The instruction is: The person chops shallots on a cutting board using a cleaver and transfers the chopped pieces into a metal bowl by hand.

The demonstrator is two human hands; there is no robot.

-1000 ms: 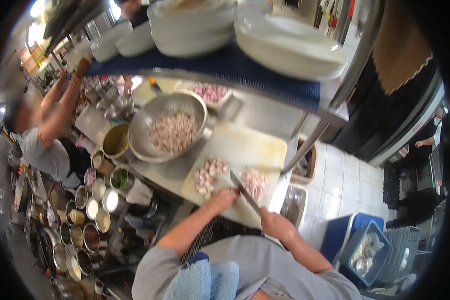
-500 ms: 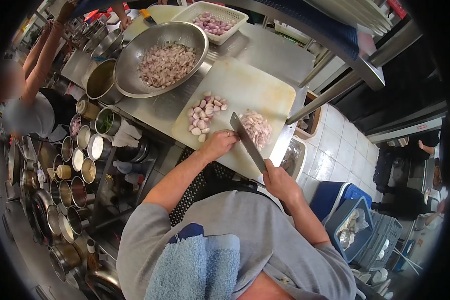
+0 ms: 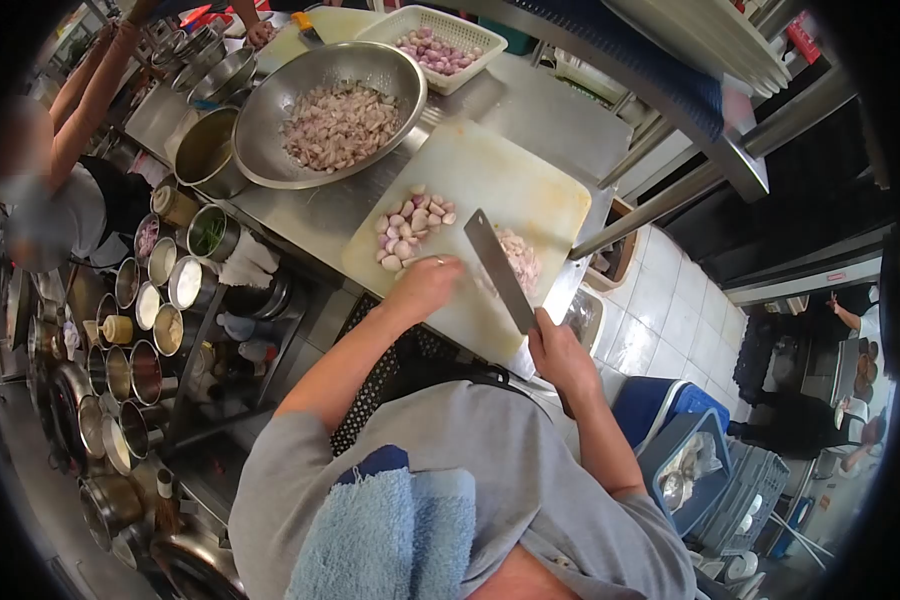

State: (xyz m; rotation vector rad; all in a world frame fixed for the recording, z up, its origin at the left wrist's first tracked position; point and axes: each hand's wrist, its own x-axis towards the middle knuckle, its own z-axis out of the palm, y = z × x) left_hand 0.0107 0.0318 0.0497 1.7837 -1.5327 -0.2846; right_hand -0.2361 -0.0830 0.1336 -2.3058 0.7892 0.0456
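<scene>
Shallots (image 3: 410,228), peeled, lie in a loose cluster on the left part of the cutting board (image 3: 500,175), with a chopped heap (image 3: 523,262) on its right part. The right hand (image 3: 562,352), at the board's near edge, is closed firmly around the handle of a knife (image 3: 498,268), its blade angled across the board beside the heap. The left hand (image 3: 426,287) is over the board's near-left edge, fingers curled; whether they grip anything I cannot tell. A steel bowl (image 3: 255,145) of chopped pieces stands beyond the board's left side.
</scene>
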